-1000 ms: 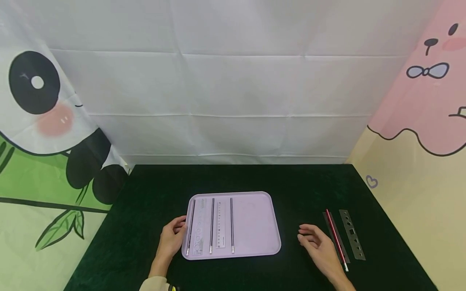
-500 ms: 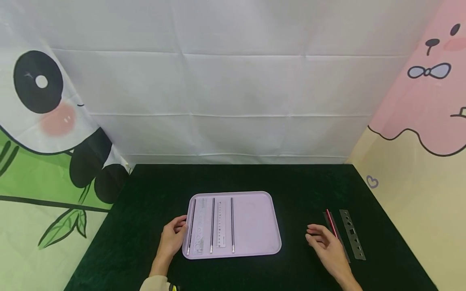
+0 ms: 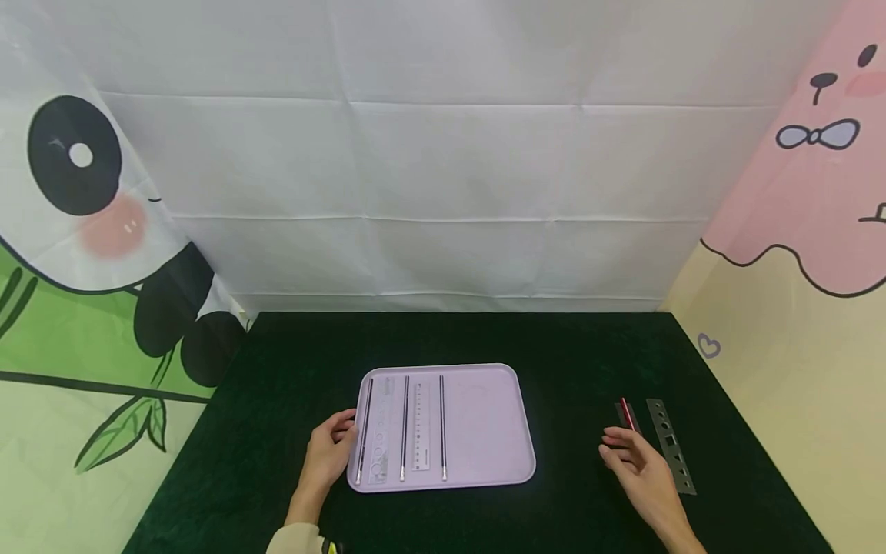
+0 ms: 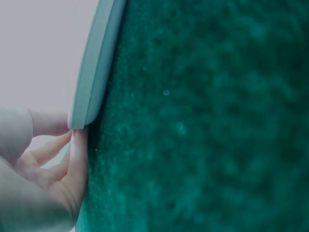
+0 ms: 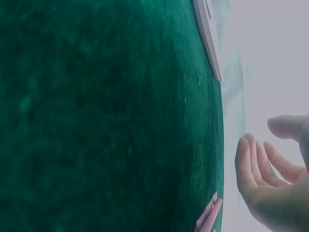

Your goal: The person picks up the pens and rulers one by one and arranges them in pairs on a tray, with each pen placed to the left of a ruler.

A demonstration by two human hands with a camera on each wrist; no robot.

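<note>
My left hand [image 3: 325, 455] grips the left edge of a lilac tray [image 3: 487, 431], thumb at the rim and fingers below it in the left wrist view. Three dark striped pencils [image 3: 404, 431] lie lengthwise on the tray. Between them are a clear template ruler [image 3: 380, 435] with circles and a clear straight ruler [image 3: 421, 442]. My right hand [image 3: 644, 477], holding nothing, hovers over a red pencil [image 3: 627, 414], fingers relaxed and thumb apart. The hand hides the pencil's lower part. Beside the pencil shows a dark grey strip [image 3: 619, 415].
Right of my right hand lies a grey stencil ruler [image 3: 671, 448] with cut-out shapes. A dark green cloth [image 3: 554, 346] covers the table. White fabric [image 3: 443, 254] hangs behind it, with cartoon-printed sheets [image 3: 782, 231] at the sides.
My right hand has moved rightward, from beside the red pencil to over it, covering its lower end. My left hand and the tray stay almost still.
</note>
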